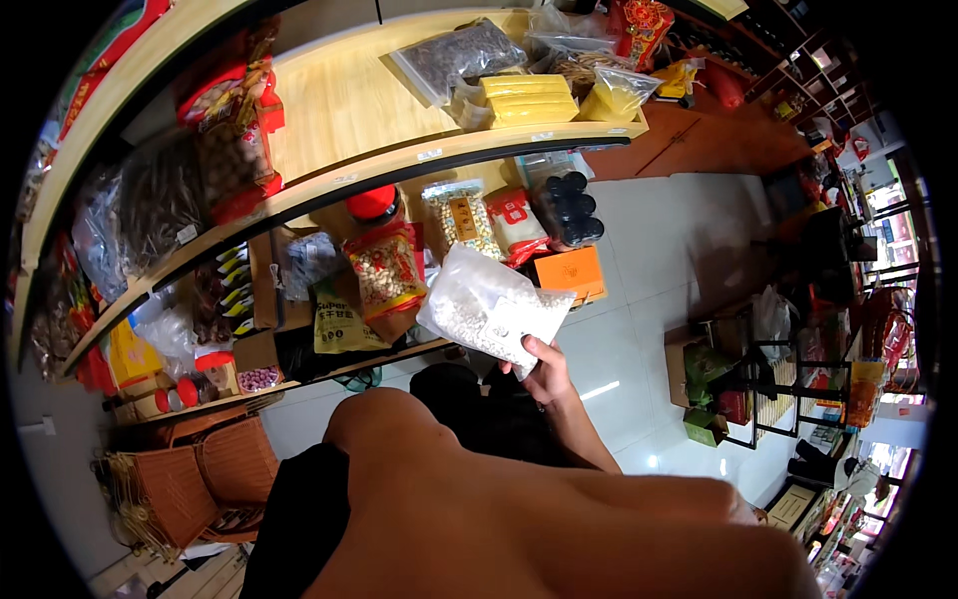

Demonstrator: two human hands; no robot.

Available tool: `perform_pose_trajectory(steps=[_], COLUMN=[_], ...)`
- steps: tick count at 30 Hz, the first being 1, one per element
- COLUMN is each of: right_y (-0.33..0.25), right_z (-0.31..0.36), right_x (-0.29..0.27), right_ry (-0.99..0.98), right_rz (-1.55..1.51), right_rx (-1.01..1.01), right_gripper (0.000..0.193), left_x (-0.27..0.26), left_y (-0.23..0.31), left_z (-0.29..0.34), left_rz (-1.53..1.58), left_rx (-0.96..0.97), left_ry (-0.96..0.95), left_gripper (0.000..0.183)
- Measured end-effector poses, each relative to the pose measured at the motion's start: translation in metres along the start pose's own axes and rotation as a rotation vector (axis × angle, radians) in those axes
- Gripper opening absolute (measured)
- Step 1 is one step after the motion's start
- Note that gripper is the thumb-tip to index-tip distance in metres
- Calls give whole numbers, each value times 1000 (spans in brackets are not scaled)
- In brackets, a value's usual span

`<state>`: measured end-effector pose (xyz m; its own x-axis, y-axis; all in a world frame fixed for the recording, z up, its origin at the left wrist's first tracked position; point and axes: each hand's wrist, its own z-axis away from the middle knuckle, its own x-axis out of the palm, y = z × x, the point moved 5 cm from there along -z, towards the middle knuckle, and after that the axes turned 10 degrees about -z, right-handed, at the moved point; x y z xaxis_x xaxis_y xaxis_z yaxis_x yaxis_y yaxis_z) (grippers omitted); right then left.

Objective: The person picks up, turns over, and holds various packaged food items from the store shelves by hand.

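Observation:
My right hand [547, 374] is closed on the lower right corner of a clear plastic bag of small white grains [474, 309], thumb on top. A white label covers part of the bag, which is tilted in front of the lower shelf. Across the bottom of the view lies my bare left arm [559, 519], bent and very close; its fingers do not show. Just beyond the bag are a bag of mixed pale grains [462, 218], a red and white packet [517, 225], a red-edged bag of nuts [385, 270] and an orange box [571, 275].
A wooden upper shelf [339, 100] holds a bag of dark dried goods [464, 60] and yellow packs [529, 100]. Red-lidded jars [374, 205] stand below. Woven brown chairs [200, 479] are at lower left. A black rack with goods [788, 379] stands right on the tiled floor [639, 329].

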<state>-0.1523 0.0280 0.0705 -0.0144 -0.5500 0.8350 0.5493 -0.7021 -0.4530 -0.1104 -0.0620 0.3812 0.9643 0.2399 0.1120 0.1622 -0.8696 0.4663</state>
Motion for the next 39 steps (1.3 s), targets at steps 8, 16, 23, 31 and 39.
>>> perform_pose_trajectory(steps=[8, 16, 23, 31, 39], right_y=[-2, 5, 6, -4, -31], right_z=[11, -4, -13, -12, -9], right_x=[-4, -1, 10, 4, -16], right_ry=[36, 26, 2, 110, 222], right_rz=[24, 35, 15, 131, 135], right_rx=[-41, -42, -15, -112, -190], right_gripper=[51, 47, 44, 43, 43], left_x=[-9, -8, -4, -26, -63], left_y=[14, 13, 17, 35, 50], left_z=[3, 7, 7, 27, 55], left_rz=[-27, -7, 35, -4, -8], left_rx=[-68, -66, -61, -23, 8], left_ry=[-3, -46, -81, -45, -36], left_gripper=[64, 64, 64, 65, 65])
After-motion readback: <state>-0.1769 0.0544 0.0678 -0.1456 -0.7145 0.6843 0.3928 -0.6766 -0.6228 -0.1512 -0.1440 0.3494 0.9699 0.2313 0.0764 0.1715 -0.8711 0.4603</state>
